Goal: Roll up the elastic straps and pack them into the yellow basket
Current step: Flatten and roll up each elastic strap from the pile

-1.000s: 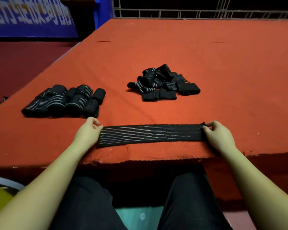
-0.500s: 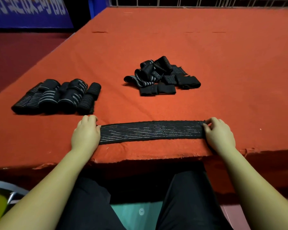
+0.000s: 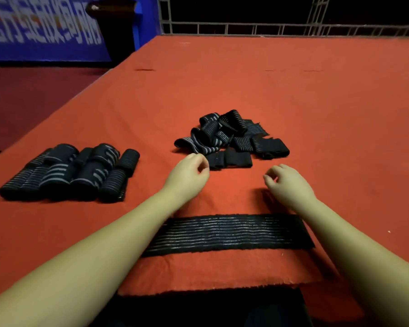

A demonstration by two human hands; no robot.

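Head view: flat elastic strap on desk, soft, light, stretchy; I'd pinch one short end. Left hand and right hand loosely curled, holding nothing.

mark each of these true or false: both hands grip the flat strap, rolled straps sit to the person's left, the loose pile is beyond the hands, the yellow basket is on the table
1. Both hands grip the flat strap: false. The left hand and right hand hold nothing, beyond it.
2. The rolled straps sit to the person's left: true.
3. The loose pile lies beyond the hands: true.
4. The yellow basket is on the table: false. No basket shows in this view.
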